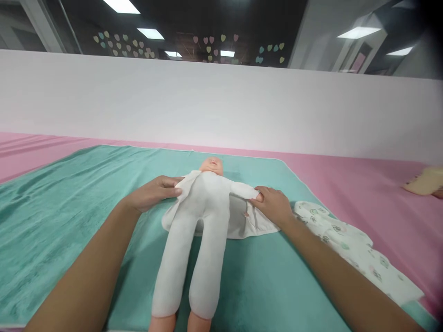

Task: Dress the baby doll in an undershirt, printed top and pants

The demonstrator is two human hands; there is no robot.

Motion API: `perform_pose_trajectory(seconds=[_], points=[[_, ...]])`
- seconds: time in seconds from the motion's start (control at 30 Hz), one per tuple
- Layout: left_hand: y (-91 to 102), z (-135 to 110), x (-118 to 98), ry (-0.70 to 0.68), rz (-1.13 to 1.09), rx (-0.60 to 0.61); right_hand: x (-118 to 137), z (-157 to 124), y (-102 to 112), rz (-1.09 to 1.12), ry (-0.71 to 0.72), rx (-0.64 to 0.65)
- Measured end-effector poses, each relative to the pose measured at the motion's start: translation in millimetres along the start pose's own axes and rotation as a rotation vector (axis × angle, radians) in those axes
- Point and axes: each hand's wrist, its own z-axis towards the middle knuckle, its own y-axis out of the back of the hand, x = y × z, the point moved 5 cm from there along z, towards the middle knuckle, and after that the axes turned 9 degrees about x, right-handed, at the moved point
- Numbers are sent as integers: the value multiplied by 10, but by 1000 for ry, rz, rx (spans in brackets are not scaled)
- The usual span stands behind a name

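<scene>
A baby doll (204, 203) with a white cloth body lies on its back on a teal blanket (69, 207), head away from me. A white garment (242, 223) is spread under its torso. My left hand (157, 191) grips the garment's edge at the doll's arm on the left side, fingers closed on the fabric. My right hand (273, 205) pinches the garment together with the end of the doll's other arm.
A patterned white baby garment (349, 244) lies crumpled on the blanket's right edge. The surface beneath is pink (363, 184). A white partition wall (221, 101) runs along the back. A beige object (425, 180) sits at the far right.
</scene>
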Motion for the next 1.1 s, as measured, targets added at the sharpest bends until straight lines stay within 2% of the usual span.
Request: perform_pose_trajectory(seconds=[0.1,0.17,0.23,0.3,0.37,0.43,0.53,0.6,0.7,0.77,0.83,0.97,1.03,1.1], points=[[-152,35,-72,-132,-143,214,-88,31,26,155,-56,25],[-275,65,-87,-180,-232,304,-154,48,29,321,-60,44],[-376,110,-77,-180,-335,291,-225,56,24,506,-37,93],[-444,169,-72,-153,-418,193,-296,48,4,684,-15,200],[-511,252,-89,-74,-394,94,-356,24,-24,892,-13,331],[-589,383,-142,37,-216,32,-394,8,-17,1133,-17,378],[-727,708,-290,103,195,-41,-396,21,45,1376,-22,282],[-854,992,-400,40,471,-91,-328,32,72,1433,-9,234],[-1095,1414,-483,-96,840,-57,-166,39,86,1510,96,210],[-1169,1636,-467,-96,1012,-48,-113,44,74,1500,180,199],[-1165,1789,-415,-26,1122,-28,-160,62,27,1306,180,182],[-1125,1882,-310,60,1202,33,-480,96,-100,624,-75,132],[-1174,1858,-260,35,1234,79,-594,90,-145,472,-143,147],[-1268,1818,-204,-19,1300,144,-643,79,-174,380,-151,177]])
